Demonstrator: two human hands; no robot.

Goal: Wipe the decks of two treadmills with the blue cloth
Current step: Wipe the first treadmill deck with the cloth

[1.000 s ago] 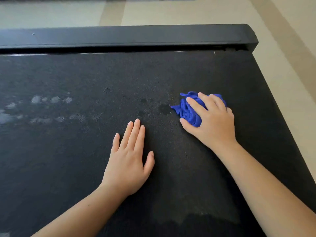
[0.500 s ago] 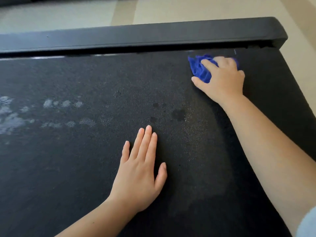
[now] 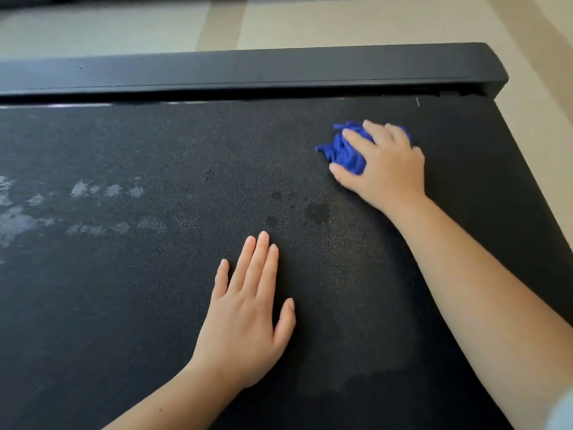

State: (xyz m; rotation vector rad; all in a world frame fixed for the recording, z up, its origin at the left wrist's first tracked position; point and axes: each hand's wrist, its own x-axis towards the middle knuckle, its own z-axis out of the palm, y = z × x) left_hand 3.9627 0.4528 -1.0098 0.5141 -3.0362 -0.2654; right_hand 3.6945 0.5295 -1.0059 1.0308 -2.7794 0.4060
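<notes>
- The right hand (image 3: 384,166) presses a bunched blue cloth (image 3: 344,150) onto the black treadmill deck (image 3: 155,305), toward the far right part of the deck.
- The right-hand fingers (image 3: 356,141) are curled over the top of the cloth and hold it against the deck; the thumb lies low at the near edge of the cloth, touching the deck.
- The cloth is crumpled into a wad, and its folds stick out to the left of and beyond the fingers.
- The cloth lies near the black side rail (image 3: 248,72) that runs along the far edge of the deck, but it does not touch the rail.
- The left hand (image 3: 248,318) lies flat, palm down, on the deck, nearer the person and well apart from the cloth.
- The left-hand fingers (image 3: 257,262) are straight and close together, with the thumb spread to the right; they hold nothing.
- Pale grey dusty patches (image 3: 105,190) mark the left part of the deck.
- A few small dark spots (image 3: 316,212) sit on the deck between the two hands.
- A duller, damp-looking area (image 3: 366,305) spreads over the deck under the right forearm.
- A pale tiled floor (image 3: 372,23) shows beyond the rail and to the right of the treadmill.
- A bit of light sleeve (image 3: 562,411) shows at the bottom right corner.
</notes>
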